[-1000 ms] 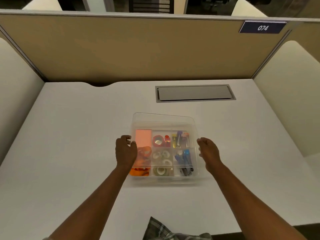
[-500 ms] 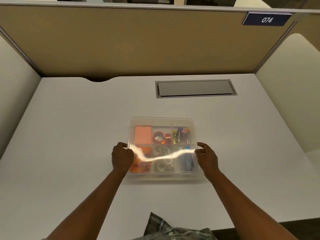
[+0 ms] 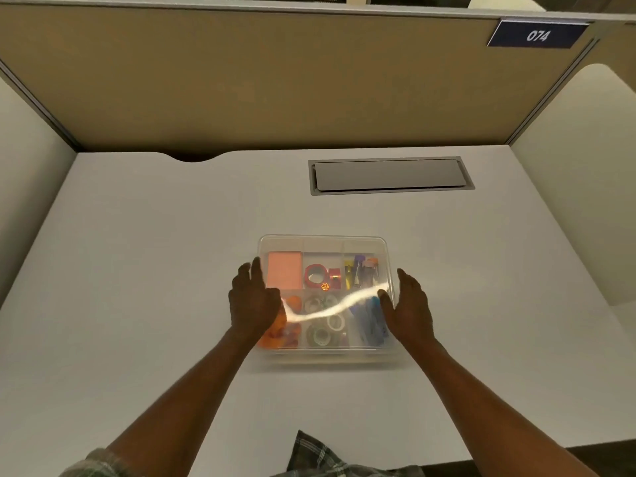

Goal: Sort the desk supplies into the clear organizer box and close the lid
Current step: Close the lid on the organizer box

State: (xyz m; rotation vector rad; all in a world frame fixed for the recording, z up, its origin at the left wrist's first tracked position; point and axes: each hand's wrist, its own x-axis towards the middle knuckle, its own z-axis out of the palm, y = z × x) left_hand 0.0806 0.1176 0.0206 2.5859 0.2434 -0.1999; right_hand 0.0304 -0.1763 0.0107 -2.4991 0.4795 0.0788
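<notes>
Flanking the box (image 3: 325,294) mid-desk (image 3: 137,270), both hands rest spread and gripping nothing: left hand (image 3: 253,301) lies on the lid's (image 3: 323,244) left edge, right hand (image 3: 411,306) against its right edge. Supplies fill 6 compartments; lid looks down, likely needing a press.

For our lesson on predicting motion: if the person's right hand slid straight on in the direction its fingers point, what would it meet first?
The right hand lies beside the clear organizer box, fingers pointing away from the person. Straight on, the white desk looks free; the tan partition would probably come first, though depth is unclear.
</notes>
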